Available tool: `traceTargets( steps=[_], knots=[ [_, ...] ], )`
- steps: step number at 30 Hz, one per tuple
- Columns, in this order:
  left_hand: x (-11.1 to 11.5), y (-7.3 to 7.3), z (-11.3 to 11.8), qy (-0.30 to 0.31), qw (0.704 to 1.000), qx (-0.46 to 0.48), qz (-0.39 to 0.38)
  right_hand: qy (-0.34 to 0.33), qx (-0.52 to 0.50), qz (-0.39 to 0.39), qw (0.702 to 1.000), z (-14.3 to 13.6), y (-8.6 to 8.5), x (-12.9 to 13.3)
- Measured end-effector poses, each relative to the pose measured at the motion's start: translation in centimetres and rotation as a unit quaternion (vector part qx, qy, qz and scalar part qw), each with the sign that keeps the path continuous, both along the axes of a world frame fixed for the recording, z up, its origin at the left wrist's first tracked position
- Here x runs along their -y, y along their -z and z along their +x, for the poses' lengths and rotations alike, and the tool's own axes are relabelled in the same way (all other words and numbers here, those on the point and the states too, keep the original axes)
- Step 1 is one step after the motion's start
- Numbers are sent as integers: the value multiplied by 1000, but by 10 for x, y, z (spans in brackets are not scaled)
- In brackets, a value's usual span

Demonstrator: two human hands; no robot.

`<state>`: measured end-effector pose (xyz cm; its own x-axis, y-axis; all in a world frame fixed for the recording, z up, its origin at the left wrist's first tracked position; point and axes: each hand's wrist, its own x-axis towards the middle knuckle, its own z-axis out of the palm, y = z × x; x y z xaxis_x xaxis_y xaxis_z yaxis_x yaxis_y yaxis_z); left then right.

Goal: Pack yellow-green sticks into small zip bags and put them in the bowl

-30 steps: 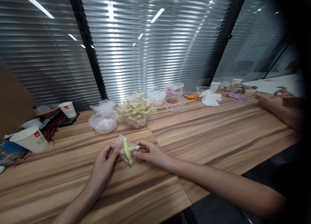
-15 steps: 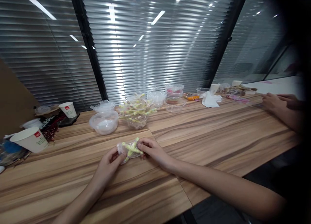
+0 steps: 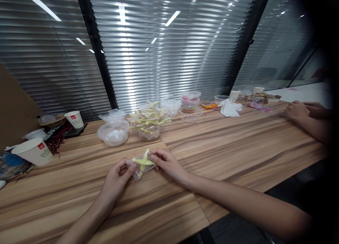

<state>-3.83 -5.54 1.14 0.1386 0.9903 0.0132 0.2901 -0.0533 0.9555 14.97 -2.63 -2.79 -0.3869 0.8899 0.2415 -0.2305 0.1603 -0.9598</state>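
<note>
Between my two hands is a small clear plastic bag [image 3: 143,162] with crossed yellow-green pieces inside, raised a little over the wooden table [image 3: 185,208]. My left hand [image 3: 120,175] pinches the bag's left edge between thumb and fingers. At the right edge, my right hand [image 3: 165,162] pinches the same bag. Just beyond stands a clear plastic bowl [image 3: 149,134] heaped with similar yellow-green bagged pieces [image 3: 150,117]. To its left sits another clear bowl [image 3: 113,134].
Paper cups [image 3: 34,152] and a dark phone-like slab [image 3: 75,130] stand at the left. Stacked clear tubs [image 3: 190,100], an orange packet [image 3: 208,105] and white tissues [image 3: 230,108] line the back. Another person's hands [image 3: 298,111] are at the far right.
The bag has tilted slightly, with its left edge turned flatter and more spread. My left hand has shifted a little along that edge. The other person's hands have moved closer together.
</note>
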Motion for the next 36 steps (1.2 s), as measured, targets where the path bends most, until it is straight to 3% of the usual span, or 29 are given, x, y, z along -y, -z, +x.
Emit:
traceTargets(
  steps=[6, 10, 15, 29, 36],
  knots=[
    [1, -1, -2, 10, 999, -8, 32, -28, -10, 15, 999, -1, 6, -2],
    [1, 1, 0, 10, 1000, 23, -10, -7, -12, 10, 1000, 1, 2, 1],
    [1, 3, 5, 60, 996, 32, -59, 6, -16, 1, 1000, 1, -3, 3],
    [6, -5, 7, 63, 997, 21, -44, 9, -14, 12, 1000, 1, -3, 3],
    [5, -5, 1, -1, 1000, -25, 0, 2, -5, 14, 1000, 2, -3, 3]
  ],
)
